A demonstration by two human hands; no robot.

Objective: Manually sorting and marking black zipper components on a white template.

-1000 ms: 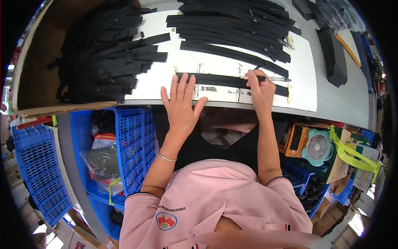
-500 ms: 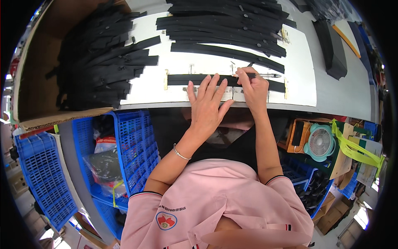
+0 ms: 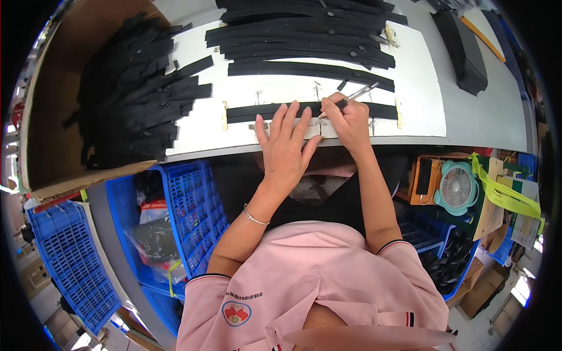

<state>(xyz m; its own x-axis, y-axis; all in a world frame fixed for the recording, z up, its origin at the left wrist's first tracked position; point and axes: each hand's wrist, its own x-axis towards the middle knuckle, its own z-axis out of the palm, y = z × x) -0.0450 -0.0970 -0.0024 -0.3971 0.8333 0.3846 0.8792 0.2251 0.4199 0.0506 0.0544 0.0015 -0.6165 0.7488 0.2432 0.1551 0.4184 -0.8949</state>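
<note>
A black fabric strip (image 3: pixel 383 111) lies straight across the white board (image 3: pixel 421 88), between two taped marks near the table's front edge. My left hand (image 3: pixel 285 143) is flat on it with the fingers spread, pressing the strip and holding nothing. Between the thumb and fingers of my right hand (image 3: pixel 351 124) is a pen (image 3: pixel 364 91) with a clear barrel. It slants up to the right, its tip near the lower edge of the strip, beside a dark line drawn on the board. The fingers partly hide the tip.
More black strips (image 3: pixel 304 35) lie in rows behind. A cardboard box (image 3: pixel 99 175) full of strips (image 3: pixel 129 93) stands at left. A long black block (image 3: pixel 459 52) sits far right. Below the table are blue crates (image 3: pixel 193 210) and a small green fan (image 3: pixel 456 187).
The pen has swung from nearly level to a steeper slant, and its tip has moved toward the strip's lower edge. My left hand stays flat on the strip. The whole view has shifted slightly.
</note>
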